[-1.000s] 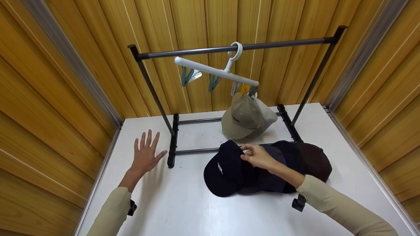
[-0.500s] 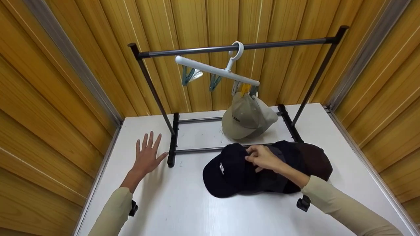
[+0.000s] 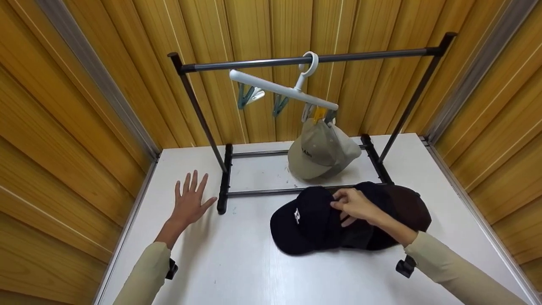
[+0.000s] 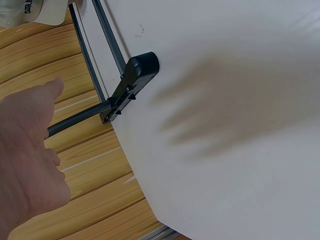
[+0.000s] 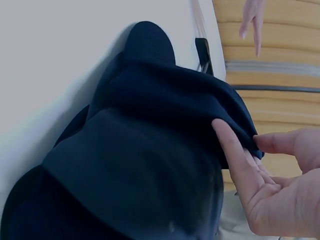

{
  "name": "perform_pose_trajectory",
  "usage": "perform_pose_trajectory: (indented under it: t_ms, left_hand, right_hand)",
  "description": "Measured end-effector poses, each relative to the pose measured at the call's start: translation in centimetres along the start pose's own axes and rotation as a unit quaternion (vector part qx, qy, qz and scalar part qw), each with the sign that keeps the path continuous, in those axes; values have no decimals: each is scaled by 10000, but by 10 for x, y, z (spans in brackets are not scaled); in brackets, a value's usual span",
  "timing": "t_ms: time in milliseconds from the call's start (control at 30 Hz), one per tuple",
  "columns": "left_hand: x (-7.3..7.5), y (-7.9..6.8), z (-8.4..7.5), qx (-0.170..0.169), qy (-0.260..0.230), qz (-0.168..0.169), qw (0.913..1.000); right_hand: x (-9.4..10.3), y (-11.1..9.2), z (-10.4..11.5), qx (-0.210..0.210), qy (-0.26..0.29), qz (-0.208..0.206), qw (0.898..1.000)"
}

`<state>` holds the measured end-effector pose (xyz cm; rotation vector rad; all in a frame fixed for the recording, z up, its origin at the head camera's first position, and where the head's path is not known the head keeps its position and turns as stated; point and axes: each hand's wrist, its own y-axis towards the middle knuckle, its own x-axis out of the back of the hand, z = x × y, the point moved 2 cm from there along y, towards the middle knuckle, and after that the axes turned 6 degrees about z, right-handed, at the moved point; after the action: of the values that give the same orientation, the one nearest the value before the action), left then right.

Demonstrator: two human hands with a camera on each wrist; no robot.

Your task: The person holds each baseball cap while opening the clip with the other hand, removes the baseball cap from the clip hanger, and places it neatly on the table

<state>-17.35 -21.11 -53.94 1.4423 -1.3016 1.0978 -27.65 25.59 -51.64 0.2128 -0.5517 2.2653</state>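
With its thumb and fingers, my right hand (image 3: 355, 206) pinches the back edge of a navy baseball cap (image 3: 305, 222) that has a white letter on its front. The right wrist view shows the thumb and fingers on either side of the cap's dark cloth (image 5: 175, 95). Behind it, a row of dark caps sits nested on the white table, ending in a dark brown cap (image 3: 410, 208); my right forearm hides part of them. My left hand (image 3: 188, 205) hovers over the table at the left, fingers spread and holding nothing; its shadow (image 4: 225, 105) falls on the white surface.
A dark metal rack (image 3: 254, 63) stands at the back. From its bar hangs a white hanger (image 3: 283, 89) with several clips; beige caps (image 3: 317, 150) hang at its right end. Wood-patterned panels (image 3: 84, 106) enclose the table (image 3: 237, 262).
My right hand has moved right, and the navy cap has shifted slightly right with it, its crown a little lower. The left hand stays nearly still.
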Motion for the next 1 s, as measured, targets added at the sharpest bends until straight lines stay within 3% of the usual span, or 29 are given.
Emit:
perform_pose_trajectory:
  t_ms: [433,733,1000]
  left_hand:
    - [-2,-3,2,20,-150,142,9998]
    - [-4,-1,1,-118,-117,55,9998]
    - [-5,-2,3,-34,-203,132,9997]
  right_hand:
    - [11,-6,-15,3,-308,4,9995]
    - [16,-6,-15,-33,-815,-326,9961]
    - [18,-7,-19,295,-1174,-474,9915]
